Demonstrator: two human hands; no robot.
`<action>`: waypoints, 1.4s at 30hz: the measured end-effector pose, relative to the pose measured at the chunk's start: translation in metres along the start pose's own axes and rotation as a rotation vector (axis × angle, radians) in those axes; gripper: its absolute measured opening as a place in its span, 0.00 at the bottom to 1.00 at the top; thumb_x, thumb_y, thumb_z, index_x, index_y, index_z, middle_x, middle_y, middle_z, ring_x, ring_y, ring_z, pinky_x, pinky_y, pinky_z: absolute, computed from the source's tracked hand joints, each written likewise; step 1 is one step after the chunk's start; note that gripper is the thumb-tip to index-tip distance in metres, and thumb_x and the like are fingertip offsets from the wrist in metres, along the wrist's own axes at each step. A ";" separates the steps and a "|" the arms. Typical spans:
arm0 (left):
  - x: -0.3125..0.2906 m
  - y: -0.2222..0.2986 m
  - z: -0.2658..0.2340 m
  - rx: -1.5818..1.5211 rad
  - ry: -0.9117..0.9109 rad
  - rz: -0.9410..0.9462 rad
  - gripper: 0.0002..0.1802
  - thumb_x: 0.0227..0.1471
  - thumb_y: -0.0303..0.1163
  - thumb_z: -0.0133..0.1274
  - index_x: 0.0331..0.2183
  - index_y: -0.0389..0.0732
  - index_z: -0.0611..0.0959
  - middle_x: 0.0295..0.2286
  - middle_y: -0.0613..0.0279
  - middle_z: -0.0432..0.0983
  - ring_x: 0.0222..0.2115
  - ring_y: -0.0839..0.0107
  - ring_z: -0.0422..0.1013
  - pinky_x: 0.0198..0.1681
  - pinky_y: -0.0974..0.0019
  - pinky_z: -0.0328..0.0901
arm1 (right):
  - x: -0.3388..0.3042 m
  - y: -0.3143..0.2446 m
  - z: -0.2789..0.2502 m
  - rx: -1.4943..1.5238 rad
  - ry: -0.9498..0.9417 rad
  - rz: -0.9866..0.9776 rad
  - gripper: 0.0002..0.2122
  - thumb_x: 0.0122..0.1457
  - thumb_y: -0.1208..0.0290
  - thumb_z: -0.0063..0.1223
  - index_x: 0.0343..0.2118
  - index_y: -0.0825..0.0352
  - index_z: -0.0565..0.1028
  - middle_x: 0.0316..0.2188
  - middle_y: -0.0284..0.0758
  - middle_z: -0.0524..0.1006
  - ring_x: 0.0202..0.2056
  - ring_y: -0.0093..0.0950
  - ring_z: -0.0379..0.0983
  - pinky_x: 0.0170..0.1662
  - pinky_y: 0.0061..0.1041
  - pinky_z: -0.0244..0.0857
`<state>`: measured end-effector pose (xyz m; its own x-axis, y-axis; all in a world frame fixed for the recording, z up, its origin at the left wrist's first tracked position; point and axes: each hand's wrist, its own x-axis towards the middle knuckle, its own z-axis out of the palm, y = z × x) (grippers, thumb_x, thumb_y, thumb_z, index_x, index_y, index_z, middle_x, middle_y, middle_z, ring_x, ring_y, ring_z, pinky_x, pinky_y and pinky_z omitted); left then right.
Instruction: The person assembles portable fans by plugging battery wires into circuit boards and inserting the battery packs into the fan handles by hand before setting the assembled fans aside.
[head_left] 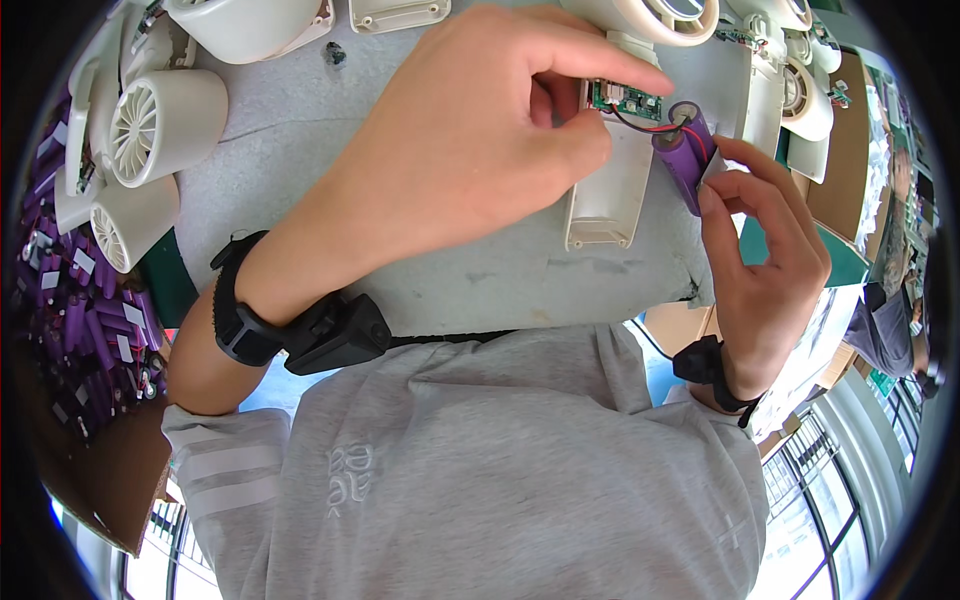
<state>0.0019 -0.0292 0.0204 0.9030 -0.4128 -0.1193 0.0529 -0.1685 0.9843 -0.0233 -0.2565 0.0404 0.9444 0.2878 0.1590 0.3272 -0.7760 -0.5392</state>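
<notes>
A small green circuit board (628, 100) sits at the upper end of a long white plastic housing (607, 200). My left hand (490, 130) reaches across from the left, its index finger lying along the board's top edge and its thumb at the lower left corner. Red and black wires run from the board to a purple battery pack (682, 165) of two cells. That pack stands tilted just right of the housing. My right hand (770, 215) pinches a white tab (712, 168) at the pack's right side between thumb and fingers. The left hand's lower fingers are partly hidden.
White fan housings (165, 125) crowd the table's left edge, and more white parts (765, 90) line its right. A cardboard box at the left holds many purple battery packs (95, 310). Another cardboard box (842, 150) stands on the right. The grey work surface (480, 290) is worn.
</notes>
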 end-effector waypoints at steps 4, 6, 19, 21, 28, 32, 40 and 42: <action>0.023 -0.037 0.004 0.239 0.162 0.975 0.20 0.45 0.18 0.50 0.44 0.35 0.79 0.31 0.62 0.71 0.25 0.79 0.67 0.29 0.76 0.64 | 0.007 -0.003 0.002 -0.090 -0.126 -0.039 0.04 0.50 0.84 0.56 0.30 0.73 0.74 0.35 0.36 0.76 0.29 0.23 0.75 0.33 0.20 0.70; 0.010 -0.025 0.003 0.123 0.119 0.631 0.20 0.45 0.19 0.52 0.44 0.36 0.80 0.31 0.61 0.72 0.26 0.78 0.68 0.29 0.76 0.64 | 0.004 0.008 0.003 -0.040 -0.100 -0.058 0.03 0.52 0.83 0.53 0.31 0.73 0.73 0.36 0.35 0.74 0.27 0.22 0.73 0.32 0.20 0.69; -0.005 -0.019 0.010 -0.027 0.121 0.018 0.18 0.45 0.14 0.49 0.41 0.35 0.82 0.37 0.66 0.74 0.32 0.82 0.68 0.33 0.79 0.64 | 0.017 0.021 -0.061 -0.141 0.238 0.043 0.11 0.53 0.80 0.53 0.40 0.70 0.76 0.38 0.35 0.78 0.33 0.23 0.75 0.31 0.20 0.69; -0.005 -0.019 0.009 -0.036 0.113 0.014 0.18 0.45 0.14 0.49 0.41 0.35 0.81 0.37 0.65 0.74 0.33 0.82 0.68 0.33 0.78 0.64 | 0.020 -0.005 -0.030 -0.094 -0.110 -0.162 0.16 0.48 0.82 0.57 0.43 0.71 0.75 0.42 0.38 0.76 0.35 0.26 0.76 0.35 0.22 0.69; -0.007 -0.021 0.006 -0.022 0.142 -0.004 0.19 0.45 0.14 0.50 0.41 0.35 0.82 0.38 0.64 0.74 0.34 0.80 0.69 0.34 0.77 0.65 | 0.036 -0.001 -0.010 -0.096 -0.435 -0.260 0.22 0.46 0.86 0.57 0.48 0.73 0.71 0.43 0.42 0.75 0.41 0.29 0.75 0.42 0.25 0.69; -0.007 -0.017 0.006 -0.004 0.159 0.075 0.19 0.45 0.14 0.51 0.40 0.37 0.83 0.35 0.64 0.75 0.32 0.80 0.70 0.32 0.77 0.66 | 0.036 0.001 -0.024 0.368 -0.731 -0.037 0.28 0.47 0.86 0.54 0.55 0.74 0.63 0.43 0.43 0.73 0.42 0.32 0.74 0.43 0.27 0.69; -0.007 -0.019 0.001 0.294 0.168 0.226 0.22 0.38 0.17 0.59 0.39 0.44 0.85 0.29 0.60 0.78 0.25 0.76 0.72 0.30 0.77 0.66 | 0.017 0.028 0.009 1.230 -0.995 0.006 0.42 0.39 0.86 0.61 0.60 0.76 0.50 0.46 0.45 0.65 0.39 0.37 0.74 0.35 0.27 0.71; -0.007 -0.021 0.003 0.302 0.185 0.245 0.21 0.37 0.18 0.61 0.39 0.44 0.85 0.30 0.59 0.78 0.25 0.75 0.73 0.30 0.76 0.66 | 0.014 0.025 0.011 1.352 -0.981 0.042 0.45 0.35 0.85 0.64 0.59 0.75 0.52 0.46 0.44 0.62 0.38 0.36 0.75 0.33 0.27 0.72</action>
<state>-0.0064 -0.0252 0.0002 0.9361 -0.3102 0.1659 -0.2750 -0.3513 0.8950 -0.0021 -0.2659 0.0199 0.4040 0.9047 -0.1350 -0.4506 0.0684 -0.8901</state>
